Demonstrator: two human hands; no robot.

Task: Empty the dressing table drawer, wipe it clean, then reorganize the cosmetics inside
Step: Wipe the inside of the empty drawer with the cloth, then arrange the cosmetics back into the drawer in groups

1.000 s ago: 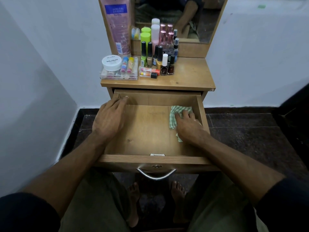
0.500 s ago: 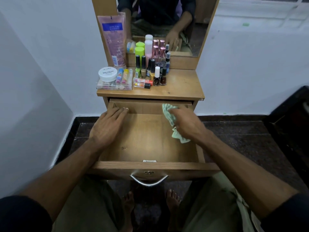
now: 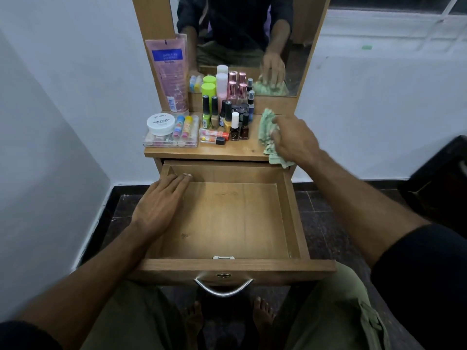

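Holding a crumpled green cloth in the curled fingers of the right hand, raised over the right end of the tabletop, beyond the far right corner of the open drawer. Resting flat on the drawer's far left edge, the left hand, fingers straight, gripping nothing. Standing well left of the cloth, upright nail polish bottles, with two tubes lying sideways, long axis left to right. Probably next: setting down the cloth, then returning cosmetics, nearer the right hand.
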